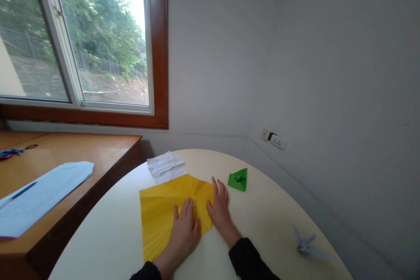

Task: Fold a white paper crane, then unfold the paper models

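I have both palms down on the yellow paper sheet (pixel 164 216), which lies flat on the round pale bench (pixel 108 236), near its front edge. My left hand (pixel 184 229) rests with fingers spread flat over the sheet's right half, gripping nothing, pinning the paper so it cannot slide. My right hand (pixel 219 208) is likewise flat and unclenched, its fingers lying along the sheet's right edge, where a fold seems to run, though the crease itself is hard to make out from here. Just beyond the sheet lies a folded white paper (pixel 165 166), touching or overlapping its far corner. A green folded paper piece (pixel 239 180) sits just right of my right hand, apart from it. A grey paper crane (pixel 306 245) stands well off to the right. On the wooden desk (pixel 98 148) to the left lies a pale blue envelope (pixel 42 194).
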Tool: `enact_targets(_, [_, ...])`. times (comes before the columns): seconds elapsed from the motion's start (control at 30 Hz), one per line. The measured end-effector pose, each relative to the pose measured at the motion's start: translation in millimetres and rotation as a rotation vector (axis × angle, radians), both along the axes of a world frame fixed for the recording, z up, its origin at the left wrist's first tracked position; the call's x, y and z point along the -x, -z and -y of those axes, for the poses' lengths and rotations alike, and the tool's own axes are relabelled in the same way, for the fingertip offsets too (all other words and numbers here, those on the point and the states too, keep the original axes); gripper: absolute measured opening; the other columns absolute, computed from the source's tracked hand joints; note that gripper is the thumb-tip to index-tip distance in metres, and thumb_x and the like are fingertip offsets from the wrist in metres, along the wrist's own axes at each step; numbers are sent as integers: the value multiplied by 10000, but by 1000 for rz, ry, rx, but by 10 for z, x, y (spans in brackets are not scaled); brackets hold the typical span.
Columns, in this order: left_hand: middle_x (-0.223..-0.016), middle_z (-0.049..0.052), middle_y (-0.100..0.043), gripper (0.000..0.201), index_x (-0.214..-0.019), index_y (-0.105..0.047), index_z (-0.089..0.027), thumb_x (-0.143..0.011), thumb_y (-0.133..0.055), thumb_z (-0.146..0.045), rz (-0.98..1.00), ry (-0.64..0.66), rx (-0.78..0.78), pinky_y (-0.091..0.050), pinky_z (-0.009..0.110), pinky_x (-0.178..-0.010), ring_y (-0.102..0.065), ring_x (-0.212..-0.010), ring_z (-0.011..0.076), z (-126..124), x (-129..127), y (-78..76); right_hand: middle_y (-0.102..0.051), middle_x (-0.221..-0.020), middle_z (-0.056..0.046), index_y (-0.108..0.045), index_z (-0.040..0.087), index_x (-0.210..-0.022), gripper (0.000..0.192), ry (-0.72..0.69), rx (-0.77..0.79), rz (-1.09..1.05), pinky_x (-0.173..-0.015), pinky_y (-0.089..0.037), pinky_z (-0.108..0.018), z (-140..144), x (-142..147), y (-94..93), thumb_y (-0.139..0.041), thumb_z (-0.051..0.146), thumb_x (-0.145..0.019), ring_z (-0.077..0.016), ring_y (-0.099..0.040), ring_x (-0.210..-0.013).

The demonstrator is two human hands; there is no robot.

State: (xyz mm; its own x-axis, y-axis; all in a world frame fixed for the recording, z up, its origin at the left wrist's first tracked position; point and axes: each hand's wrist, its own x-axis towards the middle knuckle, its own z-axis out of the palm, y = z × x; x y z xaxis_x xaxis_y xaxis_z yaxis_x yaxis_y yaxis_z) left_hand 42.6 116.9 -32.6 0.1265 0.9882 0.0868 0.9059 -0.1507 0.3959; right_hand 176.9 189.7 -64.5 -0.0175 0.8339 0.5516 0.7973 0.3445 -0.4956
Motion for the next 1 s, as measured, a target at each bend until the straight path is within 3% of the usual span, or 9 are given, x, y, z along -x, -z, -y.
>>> enact_targets(0.1, [-1465,151,-260,586,-1380,-316,-39,-831,-272,-242,-72,11,-4,-49,505,-1106,-188,-1371,241,22,-14,-14,-278,-1435,-107,-351,213,-1366,744,4,10,150,-1075,-195,-501,32,23,-30,-428,2,-657,-312,-220,-1332])
enact_targets(0.23, [-1448,157,-295,576,-1365,-348,-29,-859,-252,-287,-107,23,-13,-38,521,-1105,-204,-1364,269,30,-14,5,-501,-1287,-104,-500,197,-1264,610,-154,95,266,-1047,-288,-424,53,30,-84,-391,-1,-698,-240,-425,-1216])
enact_targets(0.33, [-1446,155,-302,570,-1363,-356,-37,-867,-247,-294,-123,28,-22,-31,527,-1102,-213,-1360,277,25,-4,35,-579,-1203,-96,-550,175,-1215,529,-213,143,264,-1008,-360,-360,49,26,-119,-375,21,-740,-207,-506,-1140])
enact_targets(0.63, [-1443,156,-318,514,-1358,-402,-162,-879,-290,-312,-162,36,-27,-62,547,-1087,-228,-1354,291,43,-1,11,-558,-1264,-103,-567,131,-1203,423,-241,224,284,-1045,-326,-378,60,34,-175,-339,124,-846,-204,-474,-1201])
enact_targets(1.0, [-1443,133,-318,520,-1355,-400,-120,-899,-233,-307,-197,22,-23,-83,534,-1098,-235,-1352,278,52,-18,4,-604,-1185,-76,-603,176,-1127,405,-252,209,181,-1006,-315,-351,39,35,-132,-358,89,-816,-183,-507,-1132])
